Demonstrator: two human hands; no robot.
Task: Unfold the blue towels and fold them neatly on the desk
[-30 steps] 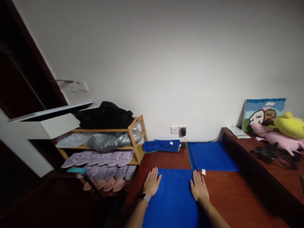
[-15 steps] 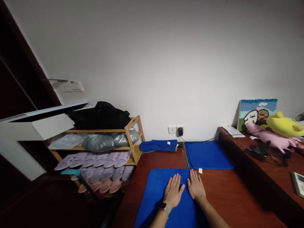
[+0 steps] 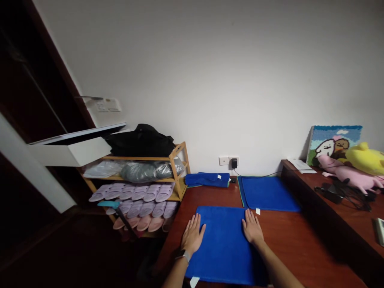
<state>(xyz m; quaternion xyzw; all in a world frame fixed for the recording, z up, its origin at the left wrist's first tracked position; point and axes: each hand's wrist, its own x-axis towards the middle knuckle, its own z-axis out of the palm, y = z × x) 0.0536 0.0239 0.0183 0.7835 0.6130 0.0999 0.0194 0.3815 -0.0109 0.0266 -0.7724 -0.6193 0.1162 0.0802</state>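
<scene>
A blue cloth (image 3: 222, 244) lies flat on the reddish-brown table (image 3: 300, 240), with a white tag (image 3: 194, 281) at its near left corner. My left hand (image 3: 193, 236) rests flat on the cloth's left edge, fingers stretched out; a watch sits on that wrist. On the right edge lies my right hand (image 3: 252, 227), palm down and fingers extended. Beyond it is a second folded blue cloth (image 3: 270, 194) with a white tag (image 3: 258, 211) at its near edge. A blue cloth bundle (image 3: 207, 179) lies against the wall.
Left of the table stands a wooden rack (image 3: 177, 164) with slippers (image 3: 144, 192), plastic-wrapped items and a black bag (image 3: 141, 142) on top. A black plug (image 3: 234, 163) trails a cable behind the cloths. At right, a higher surface carries plush toys (image 3: 351, 172) and cords (image 3: 345, 196).
My left hand has slid leftward from the middle of the cloth to its left edge. My right hand stays on the right edge. The view has shifted slightly.
</scene>
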